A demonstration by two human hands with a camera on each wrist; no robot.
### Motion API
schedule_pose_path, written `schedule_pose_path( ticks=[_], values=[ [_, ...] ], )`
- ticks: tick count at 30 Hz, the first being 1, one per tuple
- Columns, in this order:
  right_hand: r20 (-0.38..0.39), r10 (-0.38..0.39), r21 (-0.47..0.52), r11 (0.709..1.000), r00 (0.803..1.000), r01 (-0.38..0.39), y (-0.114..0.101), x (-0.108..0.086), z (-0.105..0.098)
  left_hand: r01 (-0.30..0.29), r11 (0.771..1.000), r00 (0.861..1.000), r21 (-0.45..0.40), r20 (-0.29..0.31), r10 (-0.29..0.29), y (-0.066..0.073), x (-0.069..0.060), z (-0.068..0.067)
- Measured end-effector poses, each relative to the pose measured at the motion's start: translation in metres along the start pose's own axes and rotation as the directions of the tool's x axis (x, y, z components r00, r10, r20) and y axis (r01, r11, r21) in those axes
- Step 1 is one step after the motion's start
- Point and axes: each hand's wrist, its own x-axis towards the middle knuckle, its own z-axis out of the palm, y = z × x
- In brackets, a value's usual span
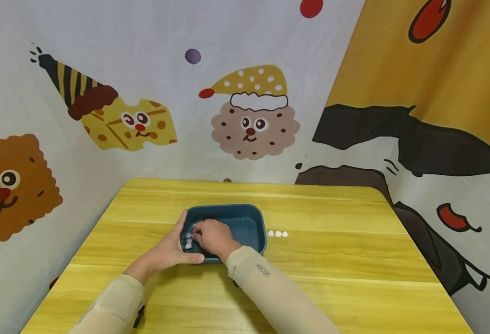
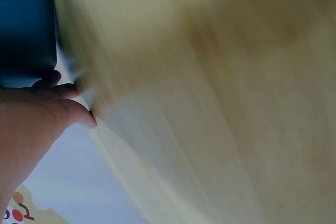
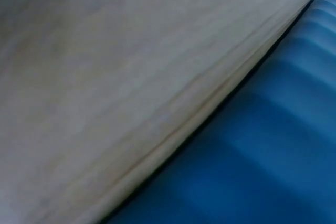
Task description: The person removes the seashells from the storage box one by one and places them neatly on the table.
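Reaching down into a blue tub (image 1: 246, 227), the right hand (image 1: 213, 235) has its fingers bent toward the left end, where a few small pale pieces (image 1: 188, 243) lie close together. Its fingertips are partly hidden by the hand itself, so whether they pinch one of the pieces I cannot tell; the exact count and shape of that cluster are hard to make out too. The left hand (image 1: 167, 249) is spread wide around the same end, thumb laid along the near side and forefinger running up the left side, touching the tub without closing round it. The tub stands on a yellow wood-grain table (image 1: 332, 260), with three white pieces (image 1: 278, 234) in a short row just beside its right end. Both sleeves (image 1: 278, 287) are cut off by the lower edge of the head view, and a printed brown biscuit on the curtain (image 1: 153, 46) is cropped at the left

From the left wrist, blurred, the left hand's lower fingers show beneath a dark corner of the tub, fingers that the head view mostly hides; the small pieces are out of sight there. The right wrist camera gives only a pale, smeared surface and the tub's outer wall in shaded bands, a side the head view barely catches, with the right hand itself out of frame
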Motion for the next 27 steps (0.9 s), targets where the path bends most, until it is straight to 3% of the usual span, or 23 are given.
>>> schedule_pose_path(
  ticks=[7,27],
  values=[
    [-0.033,0.003,0.017,1.0,0.999,-0.003,0.0039,-0.001,0.0,0.014,1.0,1.0,0.017,-0.019,-0.014,0.0016,0.0012,0.0015],
    [-0.026,0.027,0.111,0.993,0.999,-0.024,0.0057,-0.0016,-0.0034,0.014,1.0,1.0,0.009,-0.024,-0.014,0.0018,0.0021,0.002]
  ],
)
